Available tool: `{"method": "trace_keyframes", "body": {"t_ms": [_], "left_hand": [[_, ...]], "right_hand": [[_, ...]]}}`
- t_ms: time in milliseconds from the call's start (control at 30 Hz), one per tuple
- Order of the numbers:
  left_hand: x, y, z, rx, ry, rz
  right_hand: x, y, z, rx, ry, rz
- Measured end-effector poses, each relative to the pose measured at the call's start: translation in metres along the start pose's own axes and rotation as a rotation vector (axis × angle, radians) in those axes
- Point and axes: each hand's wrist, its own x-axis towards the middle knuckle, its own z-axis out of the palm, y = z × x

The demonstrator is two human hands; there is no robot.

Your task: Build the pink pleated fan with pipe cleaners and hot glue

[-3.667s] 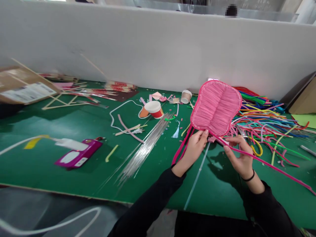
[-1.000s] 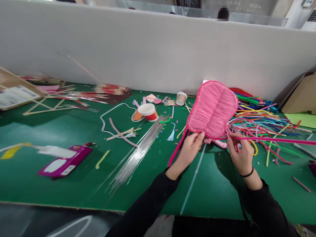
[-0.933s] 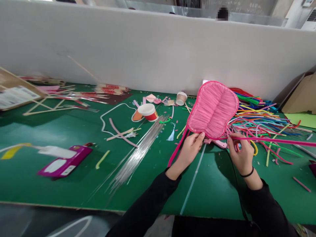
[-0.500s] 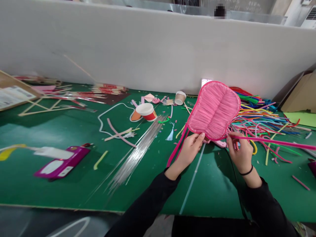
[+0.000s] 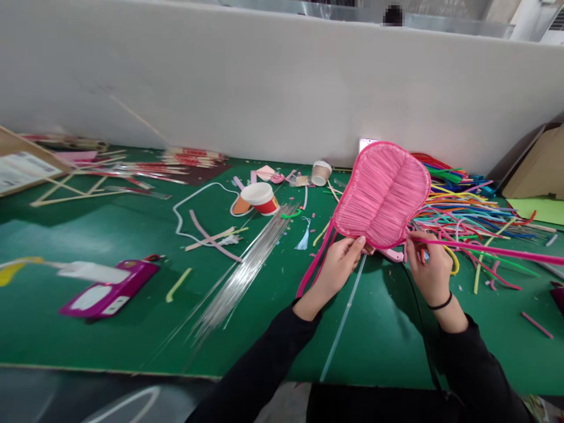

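Observation:
A pink fan-shaped panel (image 5: 382,197), filled with fine pink strands and edged in darker pink, is held up above the table. My left hand (image 5: 337,264) pinches its lower left edge between thumb and fingers. At the lower right edge, my right hand (image 5: 429,261) is closed on a hot-pink pipe cleaner (image 5: 497,251) that runs along the rim and stretches off to the right. More hot-pink strips (image 5: 315,264) hang down behind my left hand. Under the panel, a pink-handled tool (image 5: 391,254) and a clear glue stick (image 5: 346,317) lie partly hidden.
Many coloured pipe cleaners (image 5: 467,205) are heaped at right. A bundle of thin metal wires (image 5: 247,267), a paper cup (image 5: 262,200) and a purple power device (image 5: 110,288) lie to the left. A grey partition (image 5: 229,88) borders the green table (image 5: 273,329).
The view has shifted very slightly. Both hands keep the same hold on the panel and pipe cleaner; the panel's top tilts up a little.

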Motion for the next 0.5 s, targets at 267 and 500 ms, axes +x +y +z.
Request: {"method": "trace_keyframes", "body": {"t_ms": [267, 500], "left_hand": [[-0.0011, 0.0023, 0.0004, -0.015, 0.002, -0.017], [-0.0008, 0.0059, 0.0023, -0.047, 0.001, -0.039]], "right_hand": [[0.0028, 0.0027, -0.0006, 0.027, -0.005, -0.025], [0.0057, 0.0025, -0.0012, 0.022, -0.001, -0.046]]}}
